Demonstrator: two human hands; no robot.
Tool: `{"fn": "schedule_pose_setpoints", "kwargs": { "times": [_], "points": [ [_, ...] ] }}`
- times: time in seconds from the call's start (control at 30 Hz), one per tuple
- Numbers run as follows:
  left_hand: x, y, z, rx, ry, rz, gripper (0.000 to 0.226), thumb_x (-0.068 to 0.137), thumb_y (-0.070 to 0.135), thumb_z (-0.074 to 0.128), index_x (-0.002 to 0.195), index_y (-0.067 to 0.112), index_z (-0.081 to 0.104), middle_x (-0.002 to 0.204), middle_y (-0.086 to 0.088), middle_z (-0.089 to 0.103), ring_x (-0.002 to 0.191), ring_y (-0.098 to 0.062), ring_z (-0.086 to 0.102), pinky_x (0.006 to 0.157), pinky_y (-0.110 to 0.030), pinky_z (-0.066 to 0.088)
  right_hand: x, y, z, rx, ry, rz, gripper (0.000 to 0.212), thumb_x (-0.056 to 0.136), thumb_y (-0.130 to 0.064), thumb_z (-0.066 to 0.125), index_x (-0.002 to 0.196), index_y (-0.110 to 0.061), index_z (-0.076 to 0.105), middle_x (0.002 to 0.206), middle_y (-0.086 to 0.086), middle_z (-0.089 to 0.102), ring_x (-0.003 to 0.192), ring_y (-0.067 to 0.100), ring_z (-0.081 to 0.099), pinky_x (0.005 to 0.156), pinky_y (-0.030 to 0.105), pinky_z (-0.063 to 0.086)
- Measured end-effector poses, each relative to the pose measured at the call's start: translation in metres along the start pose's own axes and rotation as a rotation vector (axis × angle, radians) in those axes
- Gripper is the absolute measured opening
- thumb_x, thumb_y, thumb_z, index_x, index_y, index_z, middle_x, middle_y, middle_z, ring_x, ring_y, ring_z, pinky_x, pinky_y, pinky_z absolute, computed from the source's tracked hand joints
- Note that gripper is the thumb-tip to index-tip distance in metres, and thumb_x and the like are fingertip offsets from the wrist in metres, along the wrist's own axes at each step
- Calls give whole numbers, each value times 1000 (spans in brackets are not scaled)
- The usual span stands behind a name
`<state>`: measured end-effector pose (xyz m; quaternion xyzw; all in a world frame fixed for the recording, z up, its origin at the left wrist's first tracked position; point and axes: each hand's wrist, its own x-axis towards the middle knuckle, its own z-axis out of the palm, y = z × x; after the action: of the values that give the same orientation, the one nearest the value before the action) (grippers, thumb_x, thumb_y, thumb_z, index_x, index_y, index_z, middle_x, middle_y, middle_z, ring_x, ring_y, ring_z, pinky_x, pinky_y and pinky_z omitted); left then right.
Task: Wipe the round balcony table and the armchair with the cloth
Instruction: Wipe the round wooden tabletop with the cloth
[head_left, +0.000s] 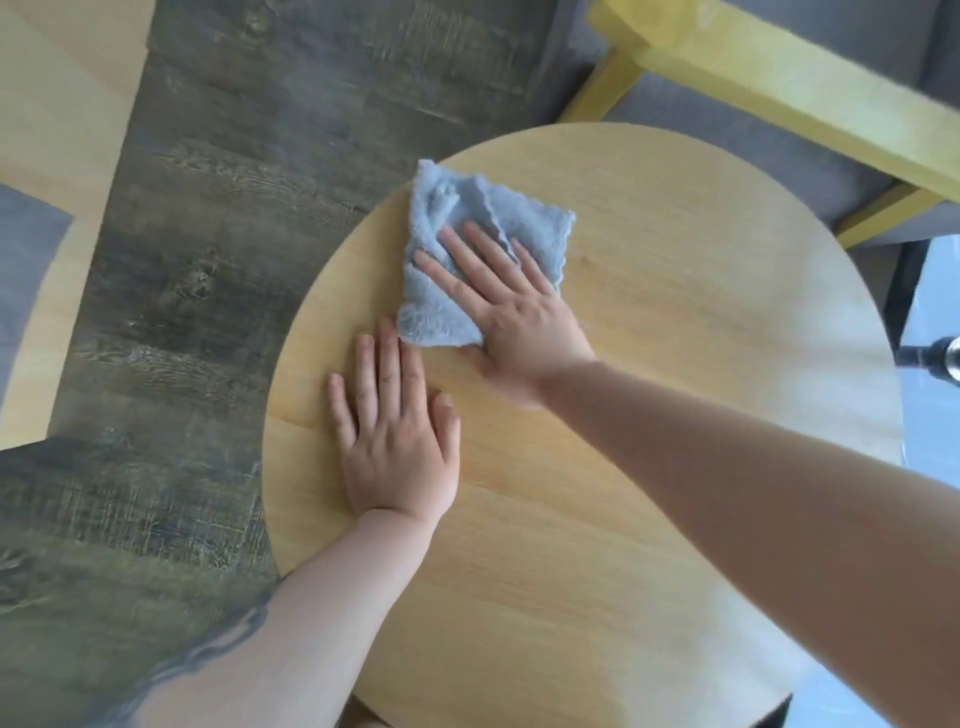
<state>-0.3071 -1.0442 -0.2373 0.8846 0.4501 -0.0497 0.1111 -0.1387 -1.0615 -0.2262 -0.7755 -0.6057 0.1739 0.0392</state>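
The dark wood-grain floor (197, 218) fills the left of the view, and over it stands the round balcony table (649, 322), its pale wooden top taking up the centre and right. Beyond the table's far edge sits the armchair (779, 93), of which only a yellow wooden frame and grey cushions show. At the far left a second pale wooden piece with grey padding (47, 156) curves into view; what it is cannot be told.

On the tabletop, the person's right hand (514, 312) lies flat on the blue-grey cloth (467, 244), fingers straight and spread, pressing the cloth down on the far-left part of the top, close to the rim. The cloth is rumpled and partly folded under the palm. The left hand (397, 441) rests flat on bare wood just beside the cloth's near corner, fingers straight and together, holding nothing; it looks to be steadying the table.

The table-wiping step appears to be in hand, with the armchair not yet touched by the cloth. The next move likely calls for sweeping the cloth across the rest of the top, toward the right and near edges, keeping the palm pressed down so the cloth does not bunch further, and lifting the left hand clear of its path.
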Motion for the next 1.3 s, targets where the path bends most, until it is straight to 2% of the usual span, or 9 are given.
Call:
{"fn": "schedule_pose_setpoints", "kwargs": {
  "times": [0.07, 0.2, 0.37, 0.53, 0.7, 0.83, 1.0, 1.2, 1.3],
  "points": [
    [0, 1, 0, -2, -1, 5, 63, 95, 37, 25, 153, 13, 18, 160, -3, 12, 147, -19, 8, 119, -46, 6, 20, 29, -12, -15, 18, 80, 73, 89, -31, 43, 152, -30, 6, 161, 0, 7, 147, 17, -2, 120, 45, 2],
    [-2, -2, 1, -8, 20, 18, 63, 96, 37, 25, 153, 14, 15, 160, -3, 11, 148, -19, 8, 119, -46, 7, 5, 28, -1, 128, 302, 972, 71, 90, -41, 36, 154, -24, 8, 161, 3, 5, 148, 21, 0, 119, 47, 3],
    [2, -3, 3, -16, 39, 14, 63, 94, 37, 31, 152, 13, 21, 159, -4, 18, 147, -19, 11, 118, -46, 8, 39, 5, -12, -84, -42, -171, 71, 89, -40, 38, 153, -30, 7, 161, -2, 7, 148, 20, 2, 119, 40, -1],
    [0, -2, 4, -23, 43, 35, 64, 95, 38, 28, 153, 14, 16, 160, -3, 12, 147, -17, 8, 119, -45, 6, 37, 23, -6, 113, 295, 881, 69, 93, -38, 39, 154, -23, 9, 161, 3, 7, 148, 22, 1, 119, 47, 2],
    [-1, -4, 0, -365, 239, -58, 62, 92, 24, 44, 147, 1, 27, 153, -15, 30, 142, -25, 24, 120, -40, 10, 42, -28, -5, -26, -82, -145, 72, 94, -46, 41, 153, -32, 2, 161, -4, 0, 148, 18, -5, 119, 42, -5],
    [-14, -19, -1, -467, 287, -252, 57, 95, 21, 38, 148, 2, 26, 155, -14, 26, 145, -26, 21, 118, -45, 15, 18, -49, 9, -18, 26, 101, 75, 91, -41, 49, 153, -28, 9, 161, 0, 7, 148, 21, 0, 119, 43, -1],
    [-87, -49, 13, -326, 197, -568, 56, 98, 25, 26, 150, 6, 24, 158, -9, 19, 146, -23, 15, 117, -48, 15, -12, -105, 31, -93, -203, -487, 68, 93, -50, 32, 152, -33, 3, 161, -6, 1, 148, 17, -5, 119, 41, -7],
    [-110, -36, 21, -236, 159, -665, 56, 98, 27, 23, 151, 9, 22, 159, -4, 17, 146, -20, 15, 117, -42, 7, -16, -107, 32, -14, 107, 338, 75, 85, -41, 36, 153, -29, 10, 161, 2, 7, 148, 22, 0, 118, 45, -4],
    [-114, -41, 26, -245, 146, -686, 53, 97, 27, 24, 141, 2, 41, 153, -13, 33, 142, -27, 27, 117, -46, 11, -22, -136, 37, -145, -263, -566, 69, 92, -49, 34, 153, -34, 5, 161, -3, 2, 148, 20, -4, 116, 44, -13]
  ]
}}
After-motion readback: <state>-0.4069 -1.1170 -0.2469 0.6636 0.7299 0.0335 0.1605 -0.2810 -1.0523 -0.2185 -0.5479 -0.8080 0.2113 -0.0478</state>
